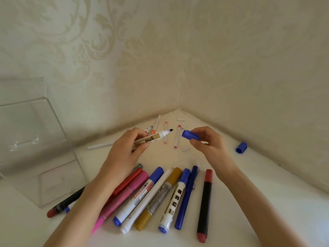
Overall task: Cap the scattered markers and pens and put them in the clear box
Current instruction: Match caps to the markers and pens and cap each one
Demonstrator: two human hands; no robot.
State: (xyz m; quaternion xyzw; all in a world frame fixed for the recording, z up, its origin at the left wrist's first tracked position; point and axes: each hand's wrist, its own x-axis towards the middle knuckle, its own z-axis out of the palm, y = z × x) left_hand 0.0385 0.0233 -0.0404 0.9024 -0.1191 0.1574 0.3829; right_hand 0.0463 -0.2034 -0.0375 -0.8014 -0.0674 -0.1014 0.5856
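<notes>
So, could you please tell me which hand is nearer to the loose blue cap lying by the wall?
Right. The right hand, pinching another blue cap, is just left of the loose cap; the left hand, gripping an uncapped marker, is farther left.

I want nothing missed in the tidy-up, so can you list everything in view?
clear box: one, see-through, far left
open marker: one, white and gold, dark tip, in left hand
blue cap: one, pinched in right hand
loose cap: one, blue, right, by the wall
row of markers: about nine, red, pink, white, gold, blue, black, front of table
thin pens: about five, white, pink or orange ends, near corner
table: one, white
left hand: holds the marker
right hand: holds the cap
</notes>
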